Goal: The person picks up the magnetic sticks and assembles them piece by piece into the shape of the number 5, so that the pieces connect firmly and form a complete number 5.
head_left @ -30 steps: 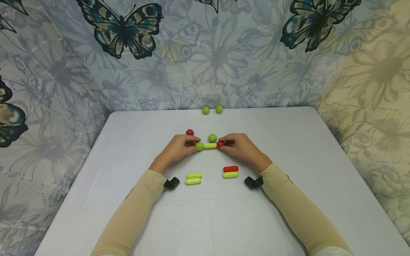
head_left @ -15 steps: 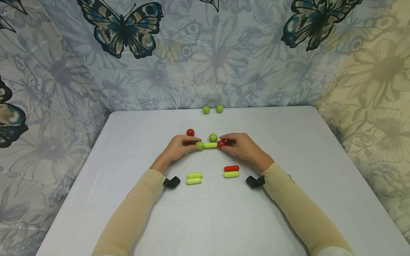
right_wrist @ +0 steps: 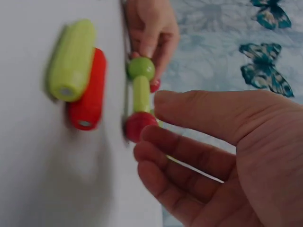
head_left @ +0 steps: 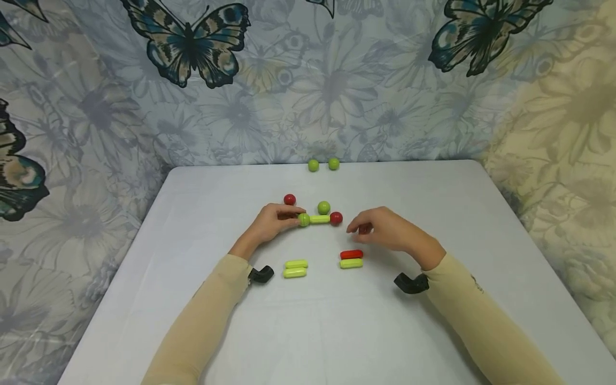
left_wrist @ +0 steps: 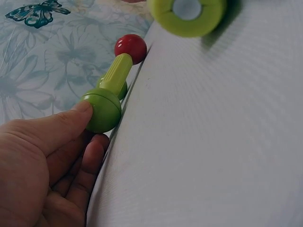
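A green ball (head_left: 303,220), a yellow-green stick (head_left: 320,219) and a red ball (head_left: 336,218) lie joined in a row on the table. My left hand (head_left: 275,223) pinches the green ball between thumb and fingers, also seen in the left wrist view. Off the red ball, to its right, my right hand (head_left: 387,230) hangs with loosely bent fingers and holds nothing. In front of it lie a red stick (head_left: 352,254) and a yellow-green stick (head_left: 351,263) side by side.
Behind the joined row are a loose green ball (head_left: 324,207) and a red ball (head_left: 290,199). Two green balls stand at the back edge. Two yellow-green sticks (head_left: 295,268) lie in front of the left hand. A patterned wall borders the white table (head_left: 308,331).
My right hand has let go of the red ball and moved right and toward the near side. My left hand keeps its grip on the green ball.
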Motion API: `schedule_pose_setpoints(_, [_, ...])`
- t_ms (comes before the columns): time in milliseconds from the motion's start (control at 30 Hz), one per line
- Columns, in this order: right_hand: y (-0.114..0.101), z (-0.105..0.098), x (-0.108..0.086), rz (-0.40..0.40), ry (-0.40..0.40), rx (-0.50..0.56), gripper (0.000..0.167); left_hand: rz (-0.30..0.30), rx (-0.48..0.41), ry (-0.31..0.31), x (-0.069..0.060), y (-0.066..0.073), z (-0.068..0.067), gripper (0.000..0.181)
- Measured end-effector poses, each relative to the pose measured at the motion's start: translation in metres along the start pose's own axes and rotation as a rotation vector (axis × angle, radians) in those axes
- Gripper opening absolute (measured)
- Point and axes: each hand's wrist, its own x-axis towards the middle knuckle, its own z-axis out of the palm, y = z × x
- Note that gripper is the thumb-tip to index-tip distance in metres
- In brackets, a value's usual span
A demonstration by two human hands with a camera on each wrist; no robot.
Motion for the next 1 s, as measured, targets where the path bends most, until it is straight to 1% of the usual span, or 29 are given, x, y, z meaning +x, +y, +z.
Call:
schedule_pose_setpoints(67, [-0.001,0.006,-0.006,-0.012,-0.056,-0.013,0.022,-0.006,0.002,-0.003,0.0,0.0,0.001,0.029])
schedule_pose_setpoints(167, [-0.003,0.013,-0.013,-0.04,-0.1,-0.035,0.029,-0.009,0.004,-0.005,0.0,0.0,0.001,0.03])
schedule_pose_setpoints(333, [-0.008,0.019,-0.016,-0.107,-0.119,-0.086,0.049,-0.006,0.008,0.003,0.001,0.0,0.0,0.03])
schedule_pose_setpoints(400, [-0.01,0.019,-0.017,-0.12,-0.123,-0.106,0.056,-0.008,0.008,0.003,0.001,-0.001,0.0,0.03])
schedule_pose_setpoints(467, [-0.011,0.02,-0.016,-0.131,-0.129,-0.114,0.06,-0.011,0.009,0.003,0.002,-0.002,0.0,0.03])
schedule_pose_setpoints(533, [-0.012,0.02,-0.016,-0.133,-0.141,-0.118,0.06,-0.012,0.01,0.004,0.002,-0.003,0.0,0.03])
schedule_pose_setpoints(600, [-0.013,0.021,-0.016,-0.124,-0.156,-0.12,0.056,-0.011,0.012,0.006,0.002,-0.003,0.0,0.03])
schedule_pose_setpoints(700, [-0.012,0.022,-0.017,-0.086,-0.173,-0.121,0.053,-0.007,0.013,0.006,0.002,-0.003,0.0,0.03])
schedule_pose_setpoints(833, [-0.008,0.022,-0.017,-0.044,-0.168,-0.106,0.05,-0.006,0.015,0.008,0.001,-0.002,0.0,0.03])
schedule_pose_setpoints(1000, [-0.005,0.021,-0.017,-0.033,-0.167,-0.066,0.047,-0.01,0.014,0.009,0.001,-0.002,0.001,0.03])
